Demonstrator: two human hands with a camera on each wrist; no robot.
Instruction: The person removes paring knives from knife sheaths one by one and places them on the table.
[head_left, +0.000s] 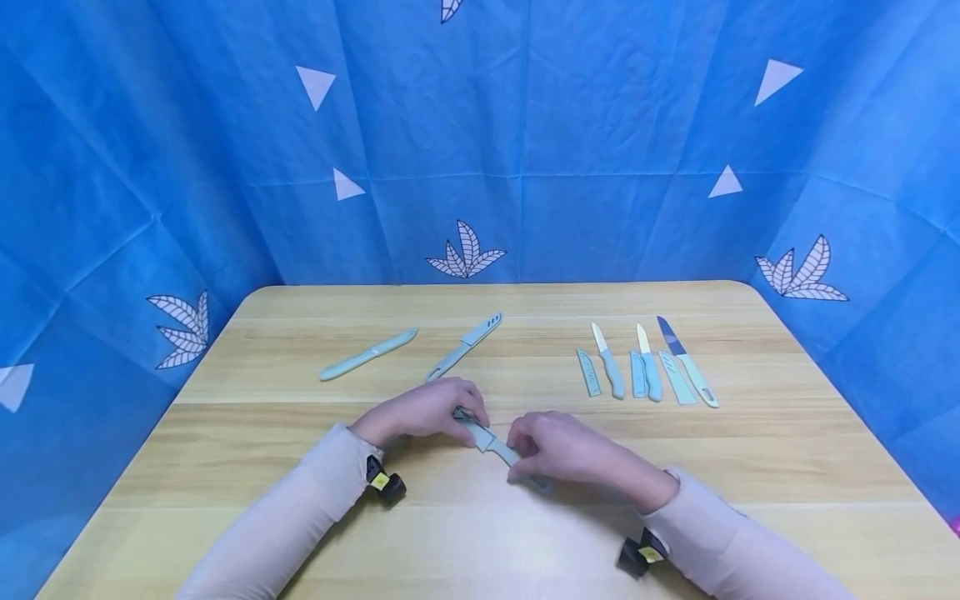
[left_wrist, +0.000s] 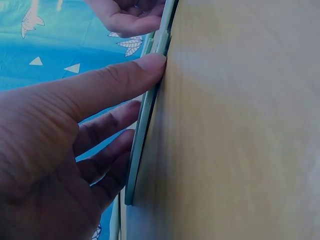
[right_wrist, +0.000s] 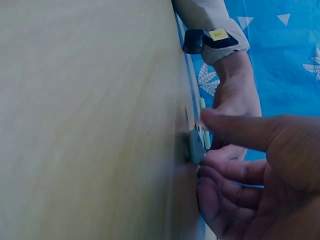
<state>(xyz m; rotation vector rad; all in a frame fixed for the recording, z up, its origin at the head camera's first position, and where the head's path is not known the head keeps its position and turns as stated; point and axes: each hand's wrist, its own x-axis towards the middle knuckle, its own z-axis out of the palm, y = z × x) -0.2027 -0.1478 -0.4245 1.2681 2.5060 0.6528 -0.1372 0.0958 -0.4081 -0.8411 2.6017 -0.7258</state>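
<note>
A pale green knife point(head_left: 504, 452) lies low over the table between my two hands, its blade covered by a sheath point(head_left: 480, 435). My left hand point(head_left: 431, 410) pinches the sheath between thumb and fingers; the left wrist view shows the sheath point(left_wrist: 142, 130) edge-on, close to the tabletop. With thumb and fingers on either side, my right hand point(head_left: 562, 447) holds the handle, whose end pokes out under the palm. In the right wrist view the handle end point(right_wrist: 196, 146) sits by the right hand's point(right_wrist: 245, 175) fingertips. Fingers partly hide the blade end.
Behind my left hand lie two sheathed knives point(head_left: 369, 354) point(head_left: 465, 346). At the right back, several bare knives point(head_left: 611, 367) point(head_left: 648, 371) point(head_left: 686, 358) lie beside their loose sheaths point(head_left: 588, 372) point(head_left: 638, 375) point(head_left: 677, 379). A blue curtain point(head_left: 480, 125) surrounds the wooden table point(head_left: 300, 467).
</note>
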